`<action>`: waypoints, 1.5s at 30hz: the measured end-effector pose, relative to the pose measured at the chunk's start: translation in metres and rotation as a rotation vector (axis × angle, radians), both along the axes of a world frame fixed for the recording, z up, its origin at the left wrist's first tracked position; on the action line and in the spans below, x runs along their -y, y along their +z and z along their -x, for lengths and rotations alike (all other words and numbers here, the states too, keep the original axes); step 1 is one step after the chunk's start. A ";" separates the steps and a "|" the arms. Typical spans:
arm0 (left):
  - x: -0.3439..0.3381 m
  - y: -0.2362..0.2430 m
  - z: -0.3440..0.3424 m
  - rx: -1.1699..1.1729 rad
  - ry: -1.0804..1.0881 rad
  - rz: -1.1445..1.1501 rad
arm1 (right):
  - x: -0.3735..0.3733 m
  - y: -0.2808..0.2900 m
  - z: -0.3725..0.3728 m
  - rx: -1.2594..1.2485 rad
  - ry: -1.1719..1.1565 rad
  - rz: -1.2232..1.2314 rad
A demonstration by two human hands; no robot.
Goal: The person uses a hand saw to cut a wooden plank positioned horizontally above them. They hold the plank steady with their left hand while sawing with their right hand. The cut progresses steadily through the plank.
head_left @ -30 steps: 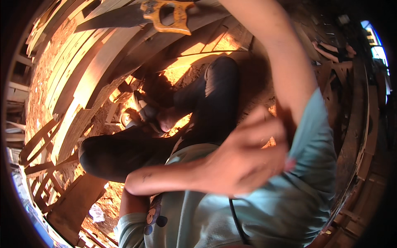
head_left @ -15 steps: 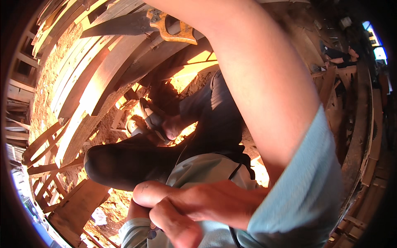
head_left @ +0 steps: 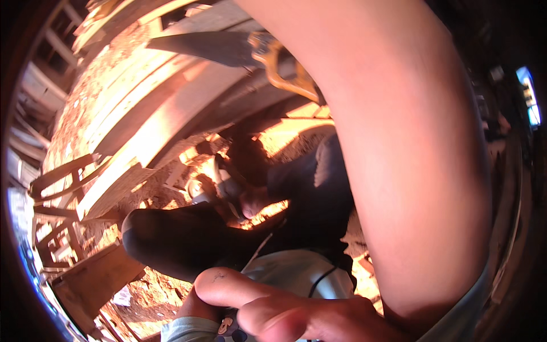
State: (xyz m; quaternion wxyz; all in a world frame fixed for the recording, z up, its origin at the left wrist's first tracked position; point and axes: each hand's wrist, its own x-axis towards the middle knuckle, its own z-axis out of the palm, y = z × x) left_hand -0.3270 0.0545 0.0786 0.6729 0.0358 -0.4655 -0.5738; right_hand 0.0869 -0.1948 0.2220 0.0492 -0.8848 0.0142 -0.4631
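Observation:
My bare right arm [head_left: 410,148] rises large and close across the right side and leaves at the top, so my right hand is out of sight. Low before my torso, what looks like my left hand [head_left: 273,316] lies bent and partly blurred. Its fingers cannot be told apart clearly, and nothing shows in it. A handsaw rests on the planks at the top; its dark blade [head_left: 199,48] points left. Part of its yellow-brown wooden handle [head_left: 288,74] is covered by my right arm. My leg in dark trousers [head_left: 176,233] is bent below the planks.
Long wooden planks [head_left: 171,122] lie stacked at the upper left, in strong sunlight. Small wooden frames [head_left: 60,182] and a brown board [head_left: 97,279] are at the left. A sandalled foot [head_left: 231,191] is on the sunlit ground. More timber stands in shadow at the far right.
The view has shifted, so the saw and planks sit further right and lower. My right arm looks larger and covers more of the right side. The bent hand appears lower.

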 end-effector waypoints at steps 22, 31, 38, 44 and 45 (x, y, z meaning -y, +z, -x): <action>-0.068 0.038 -0.200 0.648 1.559 -0.596 | -0.003 -0.097 0.314 0.297 0.429 -0.826; -0.040 0.014 -0.171 0.791 1.399 -0.246 | -0.085 -0.153 0.384 0.482 0.665 -0.911; -0.059 0.053 -0.149 0.681 1.646 0.166 | -0.109 -0.093 0.401 0.585 0.750 -0.851; -0.089 0.099 -0.142 0.556 1.714 0.415 | -0.119 -0.045 0.455 0.954 0.843 -0.936; -0.084 0.099 -0.144 0.559 1.708 0.424 | -0.109 -0.042 0.469 0.980 0.770 -0.863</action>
